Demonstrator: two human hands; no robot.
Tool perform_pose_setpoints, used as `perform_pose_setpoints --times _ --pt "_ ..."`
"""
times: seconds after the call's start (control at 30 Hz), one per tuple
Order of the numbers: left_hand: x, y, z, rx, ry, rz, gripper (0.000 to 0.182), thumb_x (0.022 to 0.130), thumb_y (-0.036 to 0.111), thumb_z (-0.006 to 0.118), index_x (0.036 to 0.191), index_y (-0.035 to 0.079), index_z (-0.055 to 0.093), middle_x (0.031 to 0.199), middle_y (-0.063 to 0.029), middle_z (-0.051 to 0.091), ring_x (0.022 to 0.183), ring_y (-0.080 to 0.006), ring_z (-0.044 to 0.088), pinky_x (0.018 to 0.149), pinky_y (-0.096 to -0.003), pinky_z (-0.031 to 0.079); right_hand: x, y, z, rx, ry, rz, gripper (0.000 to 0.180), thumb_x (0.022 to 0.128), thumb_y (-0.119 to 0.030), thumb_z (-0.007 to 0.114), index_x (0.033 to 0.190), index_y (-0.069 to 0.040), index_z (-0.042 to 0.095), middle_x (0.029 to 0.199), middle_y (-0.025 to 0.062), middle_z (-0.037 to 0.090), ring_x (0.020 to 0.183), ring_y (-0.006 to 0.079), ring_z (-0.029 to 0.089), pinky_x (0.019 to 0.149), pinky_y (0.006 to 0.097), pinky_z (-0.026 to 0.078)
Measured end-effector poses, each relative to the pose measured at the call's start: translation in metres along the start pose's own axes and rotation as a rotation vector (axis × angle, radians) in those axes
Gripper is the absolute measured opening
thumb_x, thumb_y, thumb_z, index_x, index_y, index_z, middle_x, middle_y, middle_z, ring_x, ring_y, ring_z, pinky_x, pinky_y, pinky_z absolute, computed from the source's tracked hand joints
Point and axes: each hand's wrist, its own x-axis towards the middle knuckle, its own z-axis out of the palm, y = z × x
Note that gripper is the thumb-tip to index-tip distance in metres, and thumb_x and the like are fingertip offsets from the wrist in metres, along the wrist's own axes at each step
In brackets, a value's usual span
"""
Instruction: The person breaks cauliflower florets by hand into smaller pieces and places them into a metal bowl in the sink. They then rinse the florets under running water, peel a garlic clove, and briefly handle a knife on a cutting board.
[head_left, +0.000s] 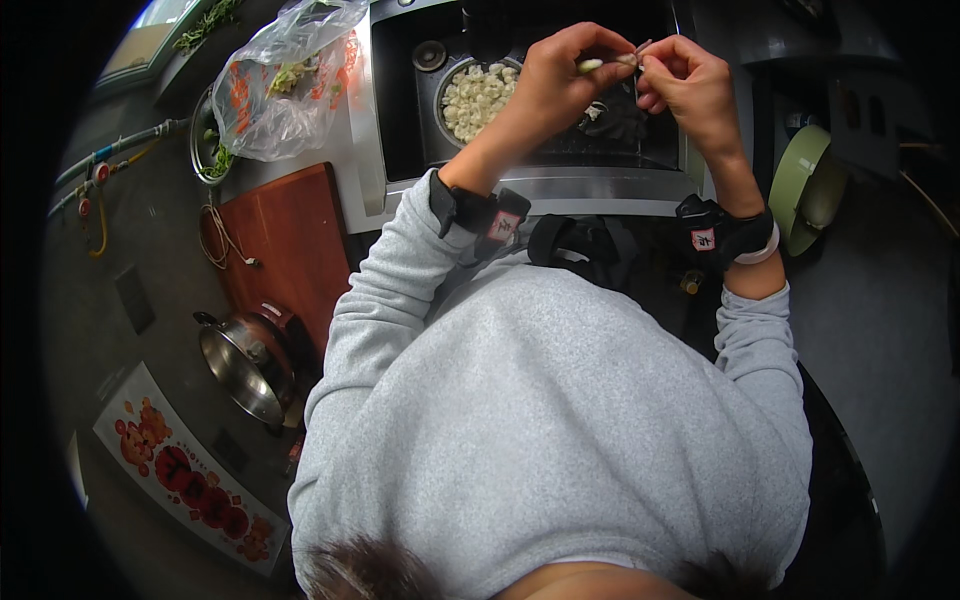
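Note:
Over the right part of a black sink (409, 146), my left hand (566, 71) grips a thin pale stalk (590, 66), perhaps a scallion; its rounded end sticks out between thumb and fingers. My right hand (686, 86) pinches the stalk's other end, where a purplish bit shows, and the fingertips of both hands nearly meet. Left of my left hand, a round metal bowl (441, 120) in the sink holds many small whitish pieces, too small to name surely. Below my hands, a dark crumpled thing (619, 124) lies in the sink with pale scraps beside it.
A clear plastic bag (274, 124) with pale green scraps lies left of the sink, by a dish of greens (217, 165). Nearer stand a reddish wooden board (277, 240) and a steel pot (240, 367). A green basin (795, 180) is at the right.

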Motion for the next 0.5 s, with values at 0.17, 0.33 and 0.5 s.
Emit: perform_pose_setpoints --times 0.17,0.33,0.5 --pt "0.004 0.004 0.001 -0.071 0.061 0.012 0.018 0.076 0.004 0.069 0.093 0.002 0.062 0.086 -0.0058 0.064 0.080 -0.0117 0.062 0.069 -0.0235 0.050 0.003 0.000 -0.004 0.168 -0.028 -0.032 0.016 0.088 -0.012 0.056 0.098 0.000 0.061 0.075 0.0062 0.063 0.063 0.0103 0.063 0.054 0.0184 0.050" --pt "0.008 0.007 -0.003 0.137 0.059 0.231 0.020 0.071 0.000 0.069 0.090 0.004 0.062 0.086 -0.0066 0.062 0.079 -0.0167 0.062 0.068 -0.0261 0.051 0.000 -0.008 -0.001 -0.002 -0.008 -0.073 0.016 0.088 -0.011 0.056 0.097 0.001 0.062 0.078 0.0063 0.065 0.065 0.0116 0.064 0.057 0.0201 0.052" --pt "0.006 0.006 -0.004 0.391 0.076 0.438 0.025 0.063 -0.003 0.069 0.085 0.005 0.060 0.083 -0.0065 0.061 0.082 -0.0245 0.060 0.070 -0.0322 0.049 -0.002 -0.013 0.005 -0.218 0.026 -0.137 0.012 0.087 -0.009 0.056 0.092 0.001 0.062 0.075 0.0052 0.066 0.067 0.0105 0.064 0.058 0.0202 0.052"
